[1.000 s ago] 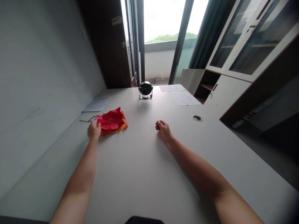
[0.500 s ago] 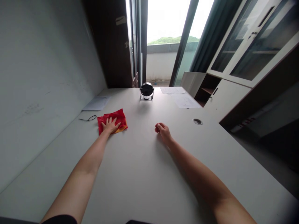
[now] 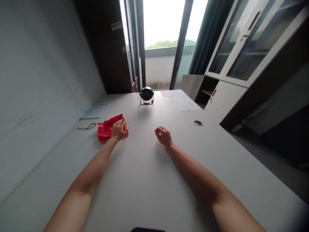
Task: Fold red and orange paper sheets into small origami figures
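Observation:
A crumpled red cloth or sheet (image 3: 104, 129) with some orange-yellow at its edges lies at the left on the white table (image 3: 140, 167). My left hand (image 3: 118, 129) is on its right part, fingers curled over the right edge and closed on it. To the right, over the middle of the table, my right hand (image 3: 163, 136) is loosely curled, its fingers bent toward the thumb. Whether anything small is between those fingers cannot be made out. Nothing else touches the right hand.
A small round black device on a metal stand (image 3: 146, 95) is at the far edge. Papers lie at back left (image 3: 95, 110) and back right (image 3: 187, 103). A black cable tie (image 3: 87, 126) lies by the wall, and a round cable hole (image 3: 198, 123) is at the right.
My left hand has gone from lying spread on the red material to curling round its right side. My right hand stays curled, turned slightly. The view has shifted a little.

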Motion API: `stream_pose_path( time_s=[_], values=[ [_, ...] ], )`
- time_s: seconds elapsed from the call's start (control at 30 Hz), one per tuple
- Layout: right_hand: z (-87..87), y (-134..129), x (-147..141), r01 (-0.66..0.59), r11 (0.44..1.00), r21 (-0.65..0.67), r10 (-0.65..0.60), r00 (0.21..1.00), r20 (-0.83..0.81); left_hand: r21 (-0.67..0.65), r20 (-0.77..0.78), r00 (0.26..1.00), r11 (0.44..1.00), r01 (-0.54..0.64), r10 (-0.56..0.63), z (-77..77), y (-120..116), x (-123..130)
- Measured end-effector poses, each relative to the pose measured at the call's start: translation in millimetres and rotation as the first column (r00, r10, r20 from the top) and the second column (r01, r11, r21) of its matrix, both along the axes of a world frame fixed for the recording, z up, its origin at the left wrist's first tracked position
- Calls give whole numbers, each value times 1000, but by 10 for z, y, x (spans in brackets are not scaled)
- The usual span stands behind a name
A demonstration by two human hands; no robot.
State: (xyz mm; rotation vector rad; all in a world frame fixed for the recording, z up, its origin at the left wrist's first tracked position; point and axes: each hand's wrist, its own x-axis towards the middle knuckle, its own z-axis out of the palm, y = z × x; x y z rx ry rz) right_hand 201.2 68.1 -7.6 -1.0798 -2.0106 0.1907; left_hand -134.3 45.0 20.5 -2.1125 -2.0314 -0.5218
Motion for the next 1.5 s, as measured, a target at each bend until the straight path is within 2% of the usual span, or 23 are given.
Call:
stream_pose_path(
  time_s=[0.07, 0.13, 0.2, 0.27, 0.43, 0.63, 1.07, 1.5],
  values=[
    [20, -1, -7, -16, 999, 45, 13, 998, 68, -24, -1, 979, 979, 202, -202, -20, -35, 307],
    [23, -2, -9, -36, 998, 55, 29, 991, 131, -96, 5, 947, 942, 320, -321, -89, -78, 572],
    [13, -7, 14, -37, 998, 43, 27, 978, 207, -171, 22, 937, 923, 346, -347, -179, -125, 752],
    [1, -17, 69, -33, 999, 10, 28, 951, 309, -221, 32, 947, 922, 320, -321, -257, -166, 843],
    [-8, -48, 234, -44, 983, -175, 136, 820, 556, -316, 27, 954, 903, 290, -298, -308, -207, 849],
    [-18, -19, 238, -60, 952, -301, 238, 763, 601, -371, 10, 953, 883, 286, -304, -278, -205, 850],
    [-41, 2, 230, -75, 946, -314, 262, 750, 608, -373, -14, 952, 885, 278, -305, -325, -186, 842],
    [-46, 36, 220, -87, 933, -350, 295, 743, 601, -387, 5, 953, 878, 281, -303, -289, -198, 846]
  ],
)
